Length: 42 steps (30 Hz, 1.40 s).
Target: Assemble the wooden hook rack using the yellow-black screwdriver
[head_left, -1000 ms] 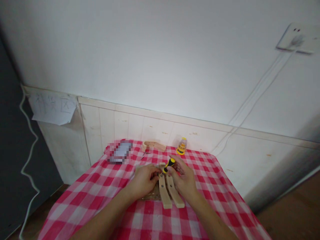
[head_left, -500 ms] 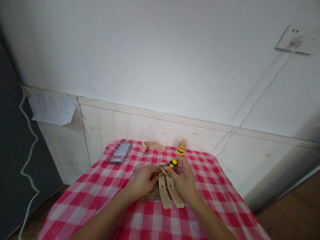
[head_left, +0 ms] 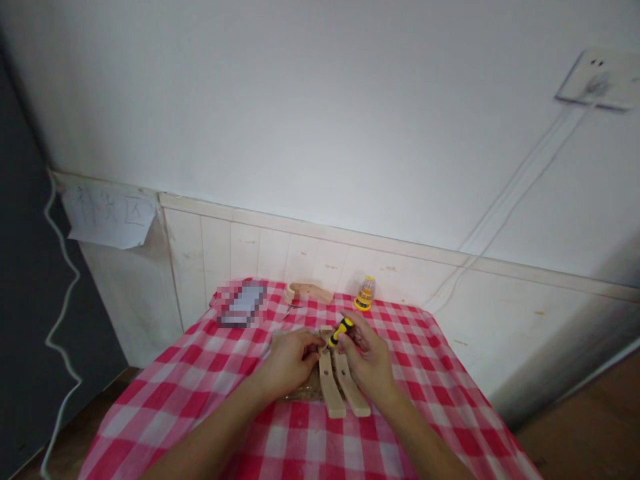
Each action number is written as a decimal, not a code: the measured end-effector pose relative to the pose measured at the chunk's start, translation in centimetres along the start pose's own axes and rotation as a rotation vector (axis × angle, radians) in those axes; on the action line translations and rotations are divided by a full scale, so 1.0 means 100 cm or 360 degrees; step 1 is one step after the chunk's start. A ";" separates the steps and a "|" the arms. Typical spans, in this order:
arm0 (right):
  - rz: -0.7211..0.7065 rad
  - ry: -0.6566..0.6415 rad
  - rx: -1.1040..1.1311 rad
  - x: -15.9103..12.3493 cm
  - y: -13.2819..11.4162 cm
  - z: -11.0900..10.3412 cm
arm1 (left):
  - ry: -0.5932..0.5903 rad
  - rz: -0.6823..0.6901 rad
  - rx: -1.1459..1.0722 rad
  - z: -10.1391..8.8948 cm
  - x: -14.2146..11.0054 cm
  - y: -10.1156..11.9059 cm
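A small yellow-and-black screwdriver (head_left: pixel 341 332) slants down toward the upper part of a pale curved wooden piece (head_left: pixel 331 390). My right hand (head_left: pixel 371 353) holds its handle between thumb and fingers. Close to the screwdriver's tip, my left hand (head_left: pixel 293 357) has its fingertips pinched together at the wood's edge; what lies between them is too small to make out. A second curved wooden piece (head_left: pixel 354 390) lies alongside to the right, and each piece has a dark hole or screw in it. Beneath them is a brown, shiny wrapped slab (head_left: pixel 306 388), partly covered by my left hand.
A red-and-white checked cloth (head_left: pixel 280 440) covers the table. Toward the wall stand a yellow-based clear bit case (head_left: pixel 365 293) and another curved wooden part (head_left: pixel 311 292), with a small dark item (head_left: pixel 291 307) before it. A pixelated phone-like object (head_left: pixel 243 304) lies back left.
My right hand's fingers have shifted on the screwdriver's handle, with the index finger now more extended. My left hand and the wooden pieces stay in place; the view has moved slightly.
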State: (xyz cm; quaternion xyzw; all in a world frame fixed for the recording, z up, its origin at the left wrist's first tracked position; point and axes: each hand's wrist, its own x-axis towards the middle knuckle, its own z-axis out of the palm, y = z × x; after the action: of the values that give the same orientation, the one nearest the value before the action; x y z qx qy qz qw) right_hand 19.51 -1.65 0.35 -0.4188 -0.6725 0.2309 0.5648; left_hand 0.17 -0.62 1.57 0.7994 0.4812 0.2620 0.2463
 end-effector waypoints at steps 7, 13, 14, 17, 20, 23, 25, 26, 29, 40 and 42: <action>0.0052 0.0078 -0.0018 0.002 -0.004 0.001 | 0.0007 0.0001 -0.0022 0.000 0.000 0.000; 0.0060 0.0122 0.0000 0.004 -0.009 0.002 | 0.0014 -0.0004 -0.0022 0.001 0.000 -0.001; 0.0069 0.0127 0.0004 0.004 -0.010 0.002 | 0.0012 0.0000 -0.0026 0.001 0.000 -0.002; 0.0095 0.0143 0.0035 0.004 -0.013 0.003 | 0.0009 0.0020 -0.0038 0.001 0.000 -0.002; 0.0107 0.0148 0.0105 0.004 -0.013 0.005 | -0.0003 0.0017 -0.0024 0.001 0.000 -0.002; 0.0106 0.0143 0.0129 0.004 -0.011 0.006 | -0.0003 0.0016 -0.0017 0.000 0.000 -0.002; 0.0102 0.0147 0.0112 0.003 -0.011 0.005 | -0.0001 0.0031 -0.0046 0.001 0.000 -0.002; 0.0101 0.0150 0.0103 0.003 -0.010 0.005 | 0.0000 0.0038 -0.0059 0.001 0.000 -0.003; 0.0099 0.0204 0.0095 0.002 -0.012 0.003 | 0.0007 0.0030 -0.0055 0.001 0.000 -0.003; -0.0073 0.0235 -0.0028 -0.008 -0.022 0.001 | 0.0006 0.0047 -0.0055 0.001 0.000 -0.004; -0.0088 0.0210 -0.0027 -0.008 -0.021 0.001 | 0.0011 0.0038 -0.0040 0.002 0.000 -0.004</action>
State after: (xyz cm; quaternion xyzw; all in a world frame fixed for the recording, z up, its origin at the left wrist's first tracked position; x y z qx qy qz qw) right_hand 18.75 -3.42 1.48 -0.4193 -0.6470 0.1814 0.6105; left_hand 0.03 -0.42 1.13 0.8010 0.4692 0.2736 0.2516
